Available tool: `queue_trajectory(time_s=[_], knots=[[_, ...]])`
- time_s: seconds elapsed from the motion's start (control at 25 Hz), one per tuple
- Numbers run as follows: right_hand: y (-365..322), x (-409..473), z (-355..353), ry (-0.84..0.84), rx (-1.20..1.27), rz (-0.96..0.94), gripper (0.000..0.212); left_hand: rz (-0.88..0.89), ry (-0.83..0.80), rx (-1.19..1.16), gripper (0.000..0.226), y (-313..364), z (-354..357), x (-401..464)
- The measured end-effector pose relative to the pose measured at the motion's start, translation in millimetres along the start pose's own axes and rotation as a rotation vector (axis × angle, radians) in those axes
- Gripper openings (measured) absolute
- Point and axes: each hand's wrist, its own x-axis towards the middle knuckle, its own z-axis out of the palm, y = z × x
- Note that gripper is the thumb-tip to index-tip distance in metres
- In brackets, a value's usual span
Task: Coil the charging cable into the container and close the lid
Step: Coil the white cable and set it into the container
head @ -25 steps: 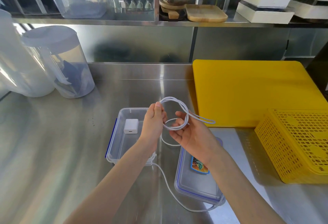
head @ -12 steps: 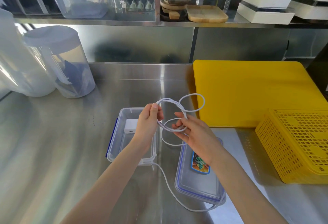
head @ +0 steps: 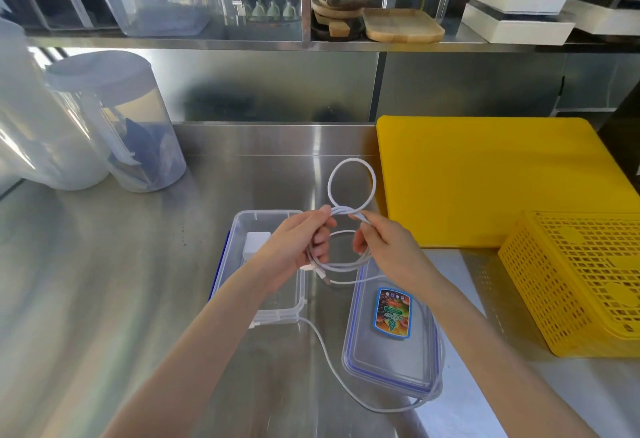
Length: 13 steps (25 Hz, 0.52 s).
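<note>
Nearest me, one slack run of the white charging cable (head: 323, 347) trails over the steel counter (head: 104, 299) and curves round the near end of the lid (head: 391, 361) — one clear lid, blue-seamed, one colourful sticker (head: 393, 313) on it, lying flat. I count two hands, both raised above the counter. My left hand (head: 298, 247) is curled shut around several gathered turns of cable; my right hand (head: 388, 247) pinches the crossing of the loops between thumb and fingertips. One more loop stands up beyond the hands. The cable is thin, round, white; one connector end pokes out below the left hand. One open clear container (head: 266, 306) sits just left of the lid, one white charger block (head: 256, 245) inside. Farther: one yellow basket (head: 571, 281), one yellow board (head: 485, 181), two clear jugs (head: 114, 118) at the back left.
</note>
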Motion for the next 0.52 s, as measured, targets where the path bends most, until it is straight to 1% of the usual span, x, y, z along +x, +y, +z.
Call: queue_trajectory(time_s=[0.08,0.16,0.24,0.32,0.36,0.4,0.52], knots=[[-1.4,-0.2,-3.3,0.004,0.062,-0.015,0.028,0.021,0.029,-0.103,0.031,1.1,-1.8,1.6],[-0.8,1.0,-9.5,0.09,0.212,0.004,0.027,0.04,0.105,-0.22,0.032,3.4,-10.5,5.1],[4.7,2.0,-23.1,0.179,0.418,0.07,0.027,0.045,0.185,-0.321,0.033,7.3,-26.7,8.3],[13.6,-1.2,-39.3,0.198,0.545,0.135,0.027,0.049,0.234,-0.394,0.035,11.3,-41.6,8.7],[17.6,-3.0,-44.1,0.181,0.537,0.152,0.028,0.052,0.252,-0.422,0.037,12.9,-45.8,7.7],[20.6,-4.5,-46.0,0.154,0.469,0.153,0.027,0.053,0.271,-0.446,0.039,13.7,-47.0,6.8],[25.9,-4.8,-35.2,0.067,0.169,0.086,0.028,0.073,0.336,-0.509,0.047,17.7,-43.6,5.1]])
